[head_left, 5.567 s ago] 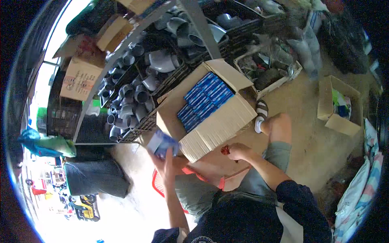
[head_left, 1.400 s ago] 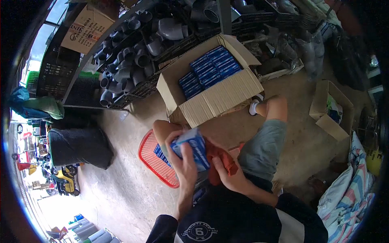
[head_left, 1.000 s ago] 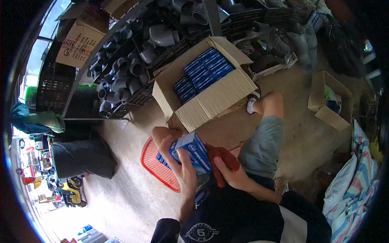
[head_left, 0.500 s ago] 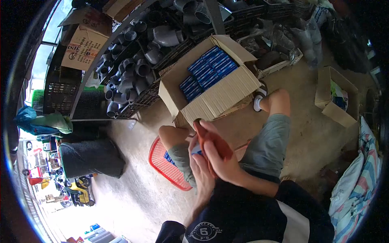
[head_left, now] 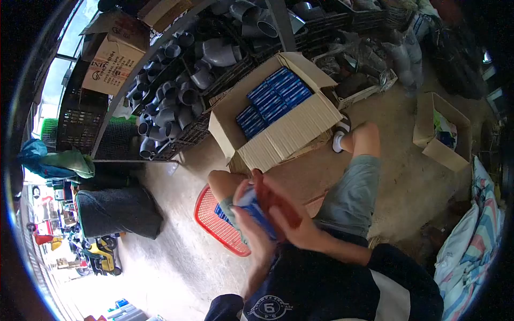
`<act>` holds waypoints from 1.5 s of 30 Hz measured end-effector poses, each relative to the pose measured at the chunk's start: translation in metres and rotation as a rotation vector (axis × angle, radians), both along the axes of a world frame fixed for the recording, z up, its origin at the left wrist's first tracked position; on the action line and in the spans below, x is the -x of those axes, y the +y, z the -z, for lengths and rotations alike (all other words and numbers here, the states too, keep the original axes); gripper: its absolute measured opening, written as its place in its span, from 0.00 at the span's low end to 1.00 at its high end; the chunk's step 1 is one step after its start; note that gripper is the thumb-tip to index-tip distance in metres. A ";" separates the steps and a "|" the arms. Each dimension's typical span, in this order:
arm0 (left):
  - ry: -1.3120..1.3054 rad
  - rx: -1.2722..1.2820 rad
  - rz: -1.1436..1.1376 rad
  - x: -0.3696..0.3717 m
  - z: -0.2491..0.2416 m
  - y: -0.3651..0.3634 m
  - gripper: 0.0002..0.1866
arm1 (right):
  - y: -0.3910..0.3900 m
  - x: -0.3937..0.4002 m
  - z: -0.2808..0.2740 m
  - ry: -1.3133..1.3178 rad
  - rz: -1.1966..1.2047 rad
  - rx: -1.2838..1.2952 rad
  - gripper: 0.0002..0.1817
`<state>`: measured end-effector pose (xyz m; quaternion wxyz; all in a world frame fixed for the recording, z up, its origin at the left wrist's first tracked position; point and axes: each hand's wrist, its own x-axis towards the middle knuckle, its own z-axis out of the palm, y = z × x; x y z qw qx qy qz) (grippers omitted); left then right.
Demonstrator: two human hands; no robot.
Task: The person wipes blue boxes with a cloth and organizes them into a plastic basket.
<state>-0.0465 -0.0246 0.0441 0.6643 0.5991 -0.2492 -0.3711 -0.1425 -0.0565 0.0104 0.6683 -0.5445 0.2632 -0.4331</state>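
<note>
Between my hands, in front of my lap, are a blue and white packet and a reddish-brown cloth, both blurred by motion. My left hand is wrapped along the side of the blue packet. My right hand grips the red cloth, pressed against the packet. Beyond them an open cardboard box holds several blue packs in stacks. A red plastic basket with blue packs inside stands beside my bent knee, partly hidden by the leg.
Grey pipe fittings fill black crates beyond the box. A smaller open carton is at the right, near a striped sack. A dark mesh roll stands at the left. A printed carton is up on the shelf.
The hands have spread a little and shifted, showing more of the blue packet beside the red cloth. The camera view has moved slightly.
</note>
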 end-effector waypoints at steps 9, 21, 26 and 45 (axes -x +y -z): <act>-0.017 -0.165 -0.065 -0.011 0.044 0.028 0.35 | 0.009 -0.005 0.008 -0.029 0.112 0.010 0.30; -0.264 0.332 -0.048 -0.001 0.044 -0.010 0.42 | 0.017 -0.001 -0.012 -0.063 0.233 -0.543 0.24; -0.387 0.215 -0.045 -0.008 0.032 -0.010 0.44 | 0.016 0.022 -0.013 -0.194 0.006 -0.928 0.20; -0.703 0.000 0.357 -0.015 0.054 -0.004 0.43 | -0.037 0.039 -0.054 0.540 -0.087 0.392 0.27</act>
